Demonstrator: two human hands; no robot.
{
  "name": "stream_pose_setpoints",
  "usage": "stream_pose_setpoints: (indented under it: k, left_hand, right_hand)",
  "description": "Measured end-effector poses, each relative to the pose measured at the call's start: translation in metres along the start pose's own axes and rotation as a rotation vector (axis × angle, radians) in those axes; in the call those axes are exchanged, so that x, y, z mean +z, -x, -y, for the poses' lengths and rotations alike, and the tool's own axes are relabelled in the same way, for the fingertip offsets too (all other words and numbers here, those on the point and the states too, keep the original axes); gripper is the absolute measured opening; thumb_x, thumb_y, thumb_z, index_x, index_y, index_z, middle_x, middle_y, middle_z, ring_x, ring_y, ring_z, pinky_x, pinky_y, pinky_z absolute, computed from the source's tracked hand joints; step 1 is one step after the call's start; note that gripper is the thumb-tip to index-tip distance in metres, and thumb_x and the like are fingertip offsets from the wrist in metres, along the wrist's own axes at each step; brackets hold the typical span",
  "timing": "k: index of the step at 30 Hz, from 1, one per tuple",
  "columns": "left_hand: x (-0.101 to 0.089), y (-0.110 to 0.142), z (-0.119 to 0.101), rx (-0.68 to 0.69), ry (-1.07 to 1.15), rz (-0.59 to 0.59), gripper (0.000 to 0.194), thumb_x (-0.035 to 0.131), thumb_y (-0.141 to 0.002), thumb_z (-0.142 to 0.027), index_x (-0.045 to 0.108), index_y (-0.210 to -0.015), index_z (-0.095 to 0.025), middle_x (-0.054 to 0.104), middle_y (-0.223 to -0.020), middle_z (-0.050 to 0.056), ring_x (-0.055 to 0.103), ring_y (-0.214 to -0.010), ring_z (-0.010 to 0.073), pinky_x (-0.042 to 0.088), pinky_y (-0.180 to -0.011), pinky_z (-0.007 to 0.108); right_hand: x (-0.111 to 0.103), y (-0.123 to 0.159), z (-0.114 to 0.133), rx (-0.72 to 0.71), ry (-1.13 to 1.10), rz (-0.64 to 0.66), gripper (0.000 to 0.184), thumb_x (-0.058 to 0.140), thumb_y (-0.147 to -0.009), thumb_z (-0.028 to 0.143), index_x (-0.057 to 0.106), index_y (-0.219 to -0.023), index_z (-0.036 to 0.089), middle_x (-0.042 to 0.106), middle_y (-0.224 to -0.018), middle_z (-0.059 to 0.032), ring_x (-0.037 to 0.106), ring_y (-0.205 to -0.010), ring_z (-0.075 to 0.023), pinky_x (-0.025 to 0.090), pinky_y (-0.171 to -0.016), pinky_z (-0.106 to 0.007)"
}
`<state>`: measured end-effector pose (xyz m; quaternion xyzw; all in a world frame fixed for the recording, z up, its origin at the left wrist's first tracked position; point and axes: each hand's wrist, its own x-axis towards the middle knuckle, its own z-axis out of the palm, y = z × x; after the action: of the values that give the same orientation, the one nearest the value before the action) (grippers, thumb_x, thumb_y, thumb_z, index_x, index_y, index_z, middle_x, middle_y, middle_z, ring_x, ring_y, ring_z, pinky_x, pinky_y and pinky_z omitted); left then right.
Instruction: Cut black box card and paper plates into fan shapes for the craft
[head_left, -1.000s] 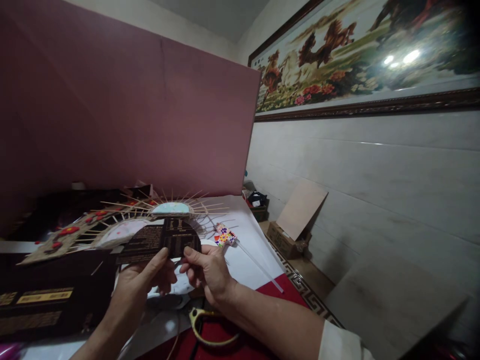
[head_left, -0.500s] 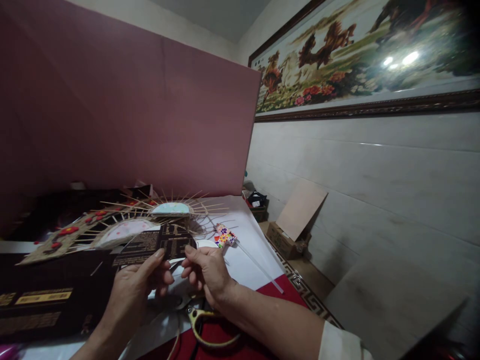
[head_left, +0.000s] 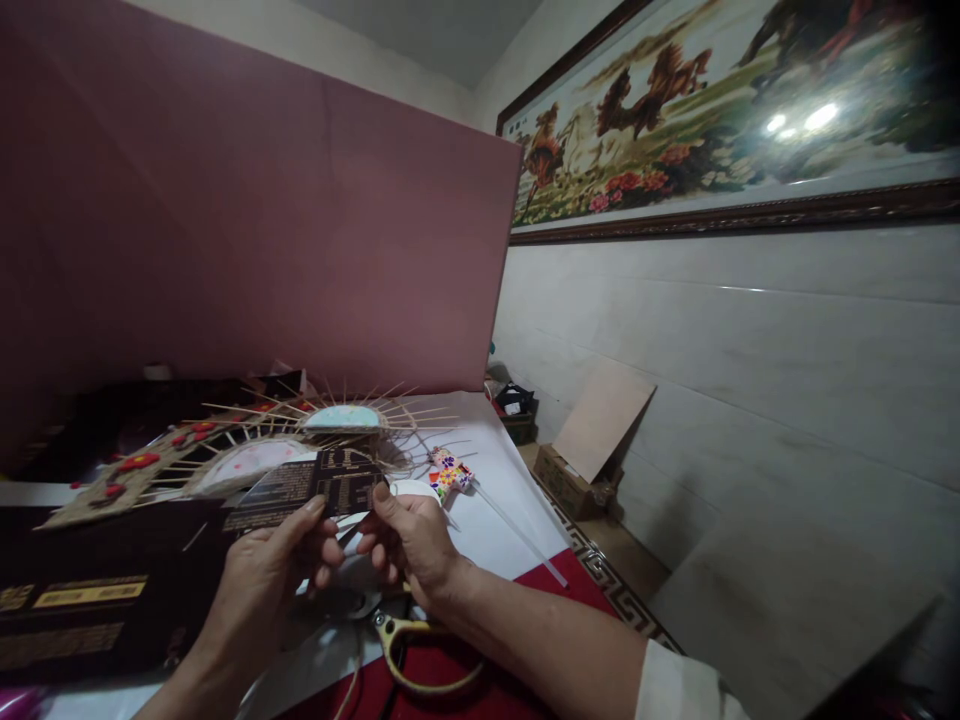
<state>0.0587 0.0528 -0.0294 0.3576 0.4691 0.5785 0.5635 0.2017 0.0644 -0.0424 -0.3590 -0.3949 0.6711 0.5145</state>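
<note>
A black cardboard piece (head_left: 341, 484) with pale print is held up in front of me by both hands. My left hand (head_left: 274, 565) pinches its near edge, thumb on top and fingers curled below. My right hand (head_left: 416, 540) grips its right corner between thumb and fingers. Scissors (head_left: 427, 688) with yellow handles lie under my right forearm, their blades partly hidden. A strand of twine (head_left: 352, 680) runs beside them. Just beyond the cardboard are half-round woven pieces with thin sticks, one with a light blue centre (head_left: 341, 418), the other with a pink-dotted white centre (head_left: 259, 460).
A large black printed cardboard sheet (head_left: 82, 590) covers the table's left side. A glue gun with a flowered body (head_left: 451, 474) and a clear glue stick (head_left: 525, 535) lies at right on white paper. A pink panel (head_left: 300, 220) stands behind; a cardboard box (head_left: 562, 480) sits on the floor.
My right thumb and fingers have shifted slightly on the cardboard's corner, and the piece has tilted a little. My left hand keeps nearly the same place.
</note>
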Motion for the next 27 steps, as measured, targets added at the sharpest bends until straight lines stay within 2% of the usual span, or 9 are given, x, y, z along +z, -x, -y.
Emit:
stream_pose_setpoints:
  k: [7, 11, 16, 21, 27]
  left_hand:
    - [-0.002, -0.001, 0.005, 0.065, -0.054, 0.065, 0.038, 0.073, -0.068, -0.049, 0.068, -0.057, -0.013, 0.065, -0.048, 0.007, 0.054, -0.039, 0.0148, 0.042, -0.040, 0.025]
    - [0.002, 0.002, -0.002, 0.065, -0.017, 0.013, 0.037, 0.075, -0.064, -0.048, 0.070, -0.058, -0.011, 0.065, -0.048, 0.008, 0.054, -0.037, 0.0147, 0.041, -0.038, 0.025]
    - [0.006, 0.004, -0.007, 0.029, 0.018, -0.015, 0.035, 0.078, -0.059, -0.043, 0.070, -0.059, -0.009, 0.064, -0.047, 0.007, 0.051, -0.036, 0.0126, 0.038, -0.036, 0.023]
    - [0.005, 0.003, -0.004, 0.008, 0.008, -0.012, 0.032, 0.075, -0.064, -0.041, 0.070, -0.060, -0.010, 0.066, -0.049, 0.008, 0.054, -0.038, 0.0149, 0.041, -0.039, 0.025]
    - [0.003, 0.005, -0.009, 0.070, 0.050, -0.104, 0.028, 0.070, -0.068, -0.035, 0.068, -0.055, -0.011, 0.065, -0.046, 0.008, 0.051, -0.035, 0.0136, 0.039, -0.037, 0.024]
  right_hand:
    - [0.002, 0.002, 0.006, -0.039, -0.038, -0.082, 0.048, 0.076, -0.058, 0.057, 0.061, -0.061, 0.011, 0.061, -0.049, -0.0009, 0.044, -0.034, -0.0046, 0.022, -0.029, -0.016]
    - [0.002, 0.002, 0.007, -0.040, -0.049, -0.093, 0.044, 0.074, -0.061, 0.054, 0.060, -0.060, 0.012, 0.060, -0.048, -0.0007, 0.043, -0.033, -0.0046, 0.021, -0.029, -0.016]
    - [0.001, 0.000, 0.005, -0.020, -0.021, -0.057, 0.052, 0.071, -0.062, 0.063, 0.061, -0.061, 0.012, 0.059, -0.048, -0.0002, 0.043, -0.031, -0.0049, 0.023, -0.027, -0.015]
    - [0.002, 0.000, 0.005, -0.035, 0.008, -0.098, 0.046, 0.070, -0.064, 0.057, 0.059, -0.059, 0.013, 0.058, -0.045, 0.0010, 0.040, -0.030, -0.0039, 0.022, -0.027, -0.015]
    - [0.003, 0.002, 0.008, -0.029, -0.022, -0.144, 0.039, 0.068, -0.068, 0.051, 0.057, -0.058, 0.014, 0.057, -0.044, 0.0012, 0.039, -0.029, -0.0041, 0.018, -0.028, -0.016]
